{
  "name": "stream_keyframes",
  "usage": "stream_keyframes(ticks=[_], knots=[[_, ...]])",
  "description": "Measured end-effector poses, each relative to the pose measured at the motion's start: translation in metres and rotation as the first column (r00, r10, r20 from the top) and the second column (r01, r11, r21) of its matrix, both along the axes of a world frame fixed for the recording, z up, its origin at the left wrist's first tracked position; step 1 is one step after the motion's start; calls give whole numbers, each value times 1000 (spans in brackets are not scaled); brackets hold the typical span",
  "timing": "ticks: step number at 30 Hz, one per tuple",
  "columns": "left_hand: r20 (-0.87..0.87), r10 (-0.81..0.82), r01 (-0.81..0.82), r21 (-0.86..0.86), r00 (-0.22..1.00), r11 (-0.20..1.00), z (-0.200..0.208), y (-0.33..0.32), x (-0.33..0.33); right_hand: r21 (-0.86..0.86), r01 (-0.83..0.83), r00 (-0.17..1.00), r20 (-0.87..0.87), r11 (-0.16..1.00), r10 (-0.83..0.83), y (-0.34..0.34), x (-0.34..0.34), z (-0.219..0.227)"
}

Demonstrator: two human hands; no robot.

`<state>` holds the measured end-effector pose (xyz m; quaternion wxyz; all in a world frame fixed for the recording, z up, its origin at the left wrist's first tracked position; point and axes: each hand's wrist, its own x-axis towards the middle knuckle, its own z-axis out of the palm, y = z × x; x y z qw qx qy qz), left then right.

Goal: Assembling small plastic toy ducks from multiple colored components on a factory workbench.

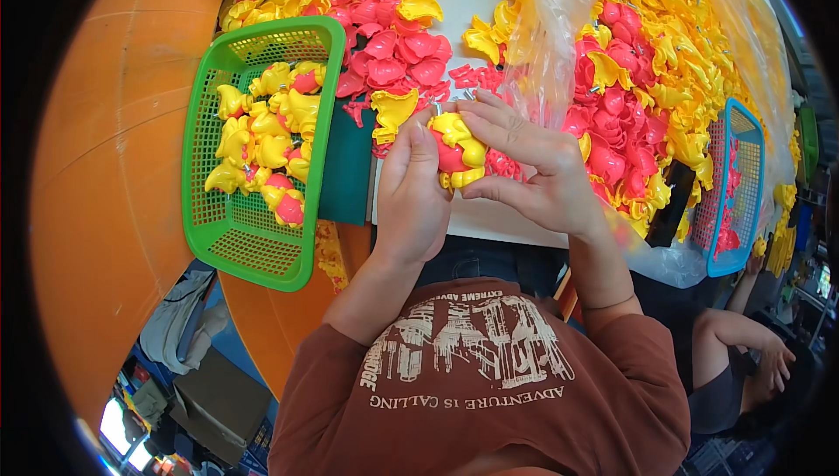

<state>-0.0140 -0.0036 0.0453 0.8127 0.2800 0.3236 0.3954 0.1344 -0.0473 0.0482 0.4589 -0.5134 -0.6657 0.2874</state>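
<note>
Between my two hands, above the near edge of the white table board, is a small glossy yellow-and-pink plastic figurine. My left hand grips its left side, with the thumb pressed along it. My right hand closes on it from the right, fingers over the top and thumb at the lower edge. A small metal piece stands up at its top by my left fingertips. Just beyond my left hand lies a loose yellow shell part. Small pink pieces lie behind the figurine, partly covered by my hand.
To the left, a green basket holds several yellow-and-pink figurines. Pink shells and yellow parts are heaped across the table. Clear plastic bags lie among them. A blue basket stands at right, near another person's hand.
</note>
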Motion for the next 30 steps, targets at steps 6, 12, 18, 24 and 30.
stream_keyframes(ticks=[6, 12, 18, 24, 30], knots=[[-38, 13, -12, 36, 999, 999, -4, 0, -3, -42, -18, 1000, -17, 999, 17, 0, 2, 2], [-80, 43, -33, 115, 996, 993, -7, 2, -2, -58, 8, 999, 42, 998, -6, -2, 1, 9], [-97, 55, -35, 197, 994, 980, -8, 4, -2, -24, 29, 995, 92, 999, -27, -3, 0, 10], [-145, 95, -53, 272, 985, 961, -9, 2, -3, 76, 52, 992, 109, 996, -60, -1, -7, 8], [55, 107, -112, 109, 993, 988, -4, -3, -4, 159, 32, 987, 153, 987, -57, -3, -12, 4]])
